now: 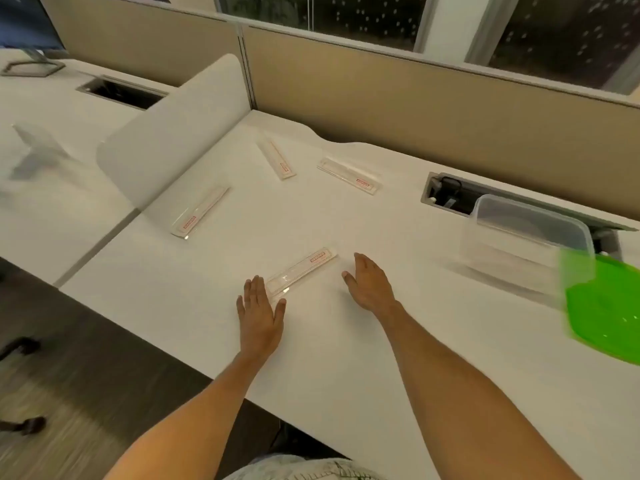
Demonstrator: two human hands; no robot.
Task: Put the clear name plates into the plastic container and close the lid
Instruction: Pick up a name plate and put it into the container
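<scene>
Both hands lie spread flat on the counter: left hand apparently touching the nearest name plate, right hand beside its far end, bracketing it for pickup. 3 plates lie beyond; the container stands open at right.

Open-plan office. Long white table backed by tan partition panels; cable cutout set into the table before the panels; monitor stand on the neighbouring table beyond a white divider; dark windows above the panels.
</scene>
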